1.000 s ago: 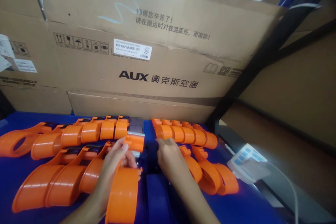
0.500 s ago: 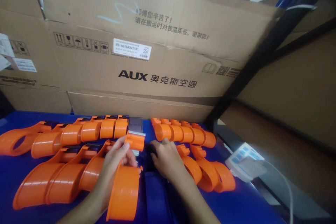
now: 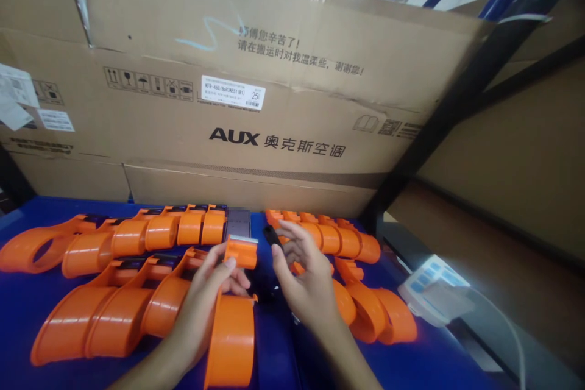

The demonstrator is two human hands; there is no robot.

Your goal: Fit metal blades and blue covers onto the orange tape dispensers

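My left hand [image 3: 214,280] is closed on an orange tape dispenser [image 3: 231,341], whose toothed metal edge points up and away. Just to its right, my right hand [image 3: 304,274] holds a small black part [image 3: 271,236] between thumb and fingers. The two hands are apart. Beneath and between them lie dark pieces [image 3: 262,286] too dim to make out. Behind my left hand a stack of grey flat pieces [image 3: 238,223] stands at the back of the blue table.
Rows of orange dispensers with dark inserts [image 3: 116,317] cover the left side of the blue table [image 3: 22,292]. More orange dispensers [image 3: 368,311] stand at right. Beyond are a large cardboard box [image 3: 159,116], a dark rack post [image 3: 411,140] and a white device [image 3: 434,289] with a cable.
My right hand has lifted from the dark pieces and turned, bringing up the small black part. My left hand with the dispenser has shifted slightly right in the picture. The view has tilted slightly.
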